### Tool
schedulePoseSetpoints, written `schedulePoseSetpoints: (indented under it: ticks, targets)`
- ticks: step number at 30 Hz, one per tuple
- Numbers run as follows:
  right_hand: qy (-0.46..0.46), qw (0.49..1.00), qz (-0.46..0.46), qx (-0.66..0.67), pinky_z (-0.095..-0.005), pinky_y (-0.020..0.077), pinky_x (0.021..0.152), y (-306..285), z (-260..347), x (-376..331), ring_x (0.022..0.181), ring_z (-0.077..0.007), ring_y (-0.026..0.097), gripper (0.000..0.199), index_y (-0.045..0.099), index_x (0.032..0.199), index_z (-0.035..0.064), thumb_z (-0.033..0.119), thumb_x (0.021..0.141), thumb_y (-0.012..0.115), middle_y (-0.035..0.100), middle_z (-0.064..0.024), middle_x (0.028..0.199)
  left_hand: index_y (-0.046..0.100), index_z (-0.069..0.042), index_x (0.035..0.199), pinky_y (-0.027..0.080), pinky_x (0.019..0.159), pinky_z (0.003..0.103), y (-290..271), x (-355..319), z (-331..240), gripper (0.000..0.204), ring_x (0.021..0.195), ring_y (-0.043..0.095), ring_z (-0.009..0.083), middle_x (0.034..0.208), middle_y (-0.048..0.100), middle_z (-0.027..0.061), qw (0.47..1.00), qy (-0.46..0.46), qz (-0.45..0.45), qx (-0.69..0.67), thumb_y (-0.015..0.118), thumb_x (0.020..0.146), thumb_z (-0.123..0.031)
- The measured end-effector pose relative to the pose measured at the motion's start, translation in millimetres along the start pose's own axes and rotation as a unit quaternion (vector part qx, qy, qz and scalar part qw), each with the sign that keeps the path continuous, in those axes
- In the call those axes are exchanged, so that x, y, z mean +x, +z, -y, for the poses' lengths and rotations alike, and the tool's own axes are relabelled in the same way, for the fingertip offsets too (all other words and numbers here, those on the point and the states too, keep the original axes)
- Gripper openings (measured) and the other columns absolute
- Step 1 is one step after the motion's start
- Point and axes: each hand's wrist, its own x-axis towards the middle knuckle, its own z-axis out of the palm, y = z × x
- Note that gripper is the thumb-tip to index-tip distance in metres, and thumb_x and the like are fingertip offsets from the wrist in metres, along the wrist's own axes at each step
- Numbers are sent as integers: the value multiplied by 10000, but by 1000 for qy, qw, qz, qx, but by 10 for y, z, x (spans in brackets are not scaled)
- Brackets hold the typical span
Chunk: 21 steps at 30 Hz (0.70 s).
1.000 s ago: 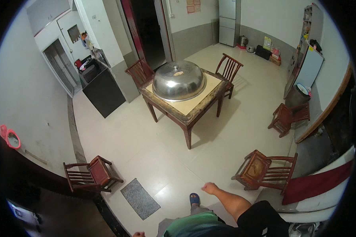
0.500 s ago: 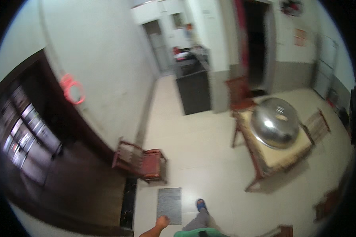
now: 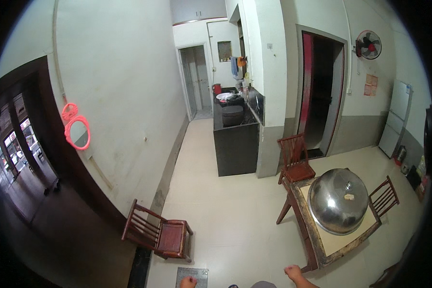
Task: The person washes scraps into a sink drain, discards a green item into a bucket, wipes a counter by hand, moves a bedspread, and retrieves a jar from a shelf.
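At the lower edge, my left hand (image 3: 188, 282) hangs over a grey floor tile or mat, its fingers curled and nothing visible in it. My right hand (image 3: 293, 272) is also loosely closed, with nothing seen in it. It is nearest to the wooden table (image 3: 324, 258), beside its front leg, and I see no contact. A large shiny metal dome cover (image 3: 338, 206) rests on the tabletop.
A wooden chair (image 3: 172, 237) stands at the left by the dark doorway. Another chair (image 3: 296, 168) is behind the table, and a third (image 3: 383, 199) to its right. Farther off are a black counter (image 3: 237, 151), an open door (image 3: 319, 91) and a fridge (image 3: 395, 117).
The view has tilted up and steadied, so the chair and table sit lower. My right hand has come into sight. My left hand is lower in the picture.
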Motion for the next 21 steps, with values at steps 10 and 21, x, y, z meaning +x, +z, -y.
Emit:
schedulePoseSetpoints:
  ticks: [10, 21]
  targets:
    - [-270, 933, 160, -175, -345, 423, 551, 976, 353, 1191, 593, -224, 536, 171, 579, 669, 86, 228, 714, 496, 571, -77, 632, 515, 14, 988, 435, 582, 373, -80, 162, 546, 425, 646, 533, 283, 705, 559, 175, 975, -169, 138, 48, 497, 766, -348]
    - [-302, 899, 191, -254, -322, 444, 682, 540, 1137, 3051, 707, -243, 564, 327, 599, 775, 67, 371, 728, 489, 611, -36, 698, 540, 5, 930, 430, 573, 372, -285, 1622, 354, 381, 630, 527, 273, 697, 561, 157, 995, -66, 75, 20, 482, 776, -338]
